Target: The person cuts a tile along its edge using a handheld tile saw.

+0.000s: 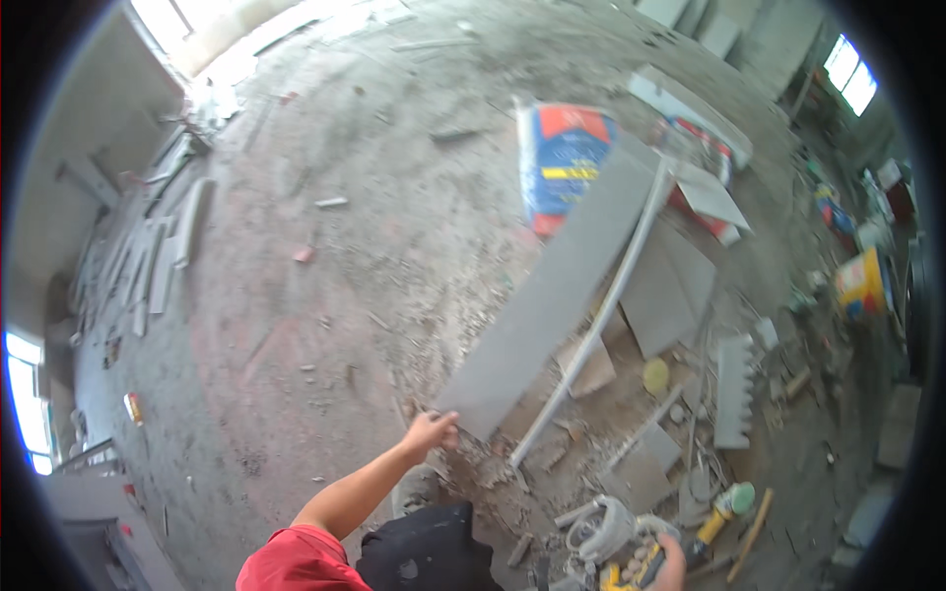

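My left hand (431, 431) reaches forward and grips the near corner of a long grey tile (552, 295) that lies slanted on the dusty floor. A pale metal straightedge (601, 310) rests along the tile's right side. My right hand (673, 566) shows only partly at the bottom edge. It is closed on a yellow and black power tool (631, 573), next to a coil of light cable (596, 527).
A blue and red bag (562, 163) lies beyond the tile. Cut tile pieces (670, 286), a white notched trowel (734, 389) and rubble crowd the right side. A yellow bucket (859, 281) stands far right. Tile strips (163, 256) lie along the left wall.
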Demonstrator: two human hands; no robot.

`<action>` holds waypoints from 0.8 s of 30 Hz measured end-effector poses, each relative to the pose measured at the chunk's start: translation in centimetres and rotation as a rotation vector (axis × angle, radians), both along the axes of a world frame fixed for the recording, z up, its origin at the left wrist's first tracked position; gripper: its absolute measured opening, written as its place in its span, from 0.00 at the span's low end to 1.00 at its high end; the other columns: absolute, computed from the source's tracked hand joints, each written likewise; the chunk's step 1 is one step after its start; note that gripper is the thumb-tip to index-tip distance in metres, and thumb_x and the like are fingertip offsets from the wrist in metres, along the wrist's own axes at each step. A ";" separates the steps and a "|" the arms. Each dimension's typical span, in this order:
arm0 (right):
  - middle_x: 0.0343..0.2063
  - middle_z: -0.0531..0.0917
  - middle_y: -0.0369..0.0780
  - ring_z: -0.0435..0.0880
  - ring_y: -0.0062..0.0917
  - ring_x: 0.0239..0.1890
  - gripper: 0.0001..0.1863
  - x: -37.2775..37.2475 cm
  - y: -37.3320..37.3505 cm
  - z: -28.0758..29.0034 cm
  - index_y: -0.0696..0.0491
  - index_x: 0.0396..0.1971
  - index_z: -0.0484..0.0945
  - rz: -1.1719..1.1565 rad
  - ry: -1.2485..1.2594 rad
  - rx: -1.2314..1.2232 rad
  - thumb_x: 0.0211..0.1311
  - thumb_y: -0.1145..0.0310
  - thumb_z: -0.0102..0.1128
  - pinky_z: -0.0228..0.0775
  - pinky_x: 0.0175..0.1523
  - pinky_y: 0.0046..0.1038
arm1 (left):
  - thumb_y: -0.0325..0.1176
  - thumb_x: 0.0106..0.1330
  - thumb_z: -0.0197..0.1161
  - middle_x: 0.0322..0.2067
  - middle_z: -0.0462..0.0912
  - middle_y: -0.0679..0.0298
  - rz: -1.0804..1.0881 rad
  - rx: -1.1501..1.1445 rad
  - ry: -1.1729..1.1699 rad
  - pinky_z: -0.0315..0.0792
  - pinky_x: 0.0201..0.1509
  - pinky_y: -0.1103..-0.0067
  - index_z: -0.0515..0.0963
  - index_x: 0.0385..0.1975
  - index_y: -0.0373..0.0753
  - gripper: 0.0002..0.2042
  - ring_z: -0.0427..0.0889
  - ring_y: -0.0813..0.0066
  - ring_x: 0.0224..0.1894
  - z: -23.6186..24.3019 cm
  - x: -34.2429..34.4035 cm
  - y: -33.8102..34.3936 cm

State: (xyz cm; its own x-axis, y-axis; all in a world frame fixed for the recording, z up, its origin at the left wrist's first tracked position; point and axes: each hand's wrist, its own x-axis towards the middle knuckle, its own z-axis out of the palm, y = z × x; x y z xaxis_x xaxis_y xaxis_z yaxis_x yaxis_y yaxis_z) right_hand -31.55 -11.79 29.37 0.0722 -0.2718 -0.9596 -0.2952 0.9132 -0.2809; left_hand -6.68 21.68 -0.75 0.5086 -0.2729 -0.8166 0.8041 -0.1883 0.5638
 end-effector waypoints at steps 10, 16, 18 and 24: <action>0.17 0.71 0.34 0.67 0.23 0.16 0.35 1.4 -0.7 0.2 0.50 0.44 0.81 -0.076 -0.095 -0.101 0.76 0.38 0.28 0.67 0.22 0.33 | 0.49 0.65 0.66 0.37 0.84 0.48 -0.383 0.462 -1.074 0.76 0.48 0.62 0.81 0.41 0.34 0.21 0.83 0.48 0.42 4.6 13.9 -9.3; 0.23 0.75 0.36 0.71 0.28 0.20 0.33 0.0 -1.9 -1.8 0.48 0.34 0.74 -0.104 -0.158 -0.030 0.65 0.29 0.43 0.64 0.29 0.34 | 0.51 0.62 0.69 0.48 0.82 0.43 -0.305 0.462 -1.175 0.75 0.56 0.63 0.70 0.59 0.27 0.35 0.81 0.46 0.51 0.5 23.8 -22.1; 0.23 0.76 0.37 0.73 0.27 0.20 0.31 0.6 -1.9 -2.1 0.49 0.38 0.74 -0.065 -0.157 -0.035 0.68 0.32 0.44 0.66 0.28 0.32 | 0.53 0.61 0.70 0.41 0.86 0.45 -0.329 0.399 -0.930 0.78 0.52 0.66 0.78 0.49 0.26 0.31 0.86 0.52 0.45 -0.2 26.5 -23.8; 0.24 0.78 0.39 0.75 0.28 0.21 0.30 -1.0 -1.6 -2.9 0.50 0.37 0.73 -0.015 -0.145 0.023 0.69 0.33 0.46 0.68 0.29 0.33 | 0.56 0.59 0.70 0.39 0.88 0.49 -0.262 0.284 -0.613 0.79 0.48 0.68 0.84 0.46 0.31 0.30 0.88 0.58 0.43 -0.1 28.8 -27.2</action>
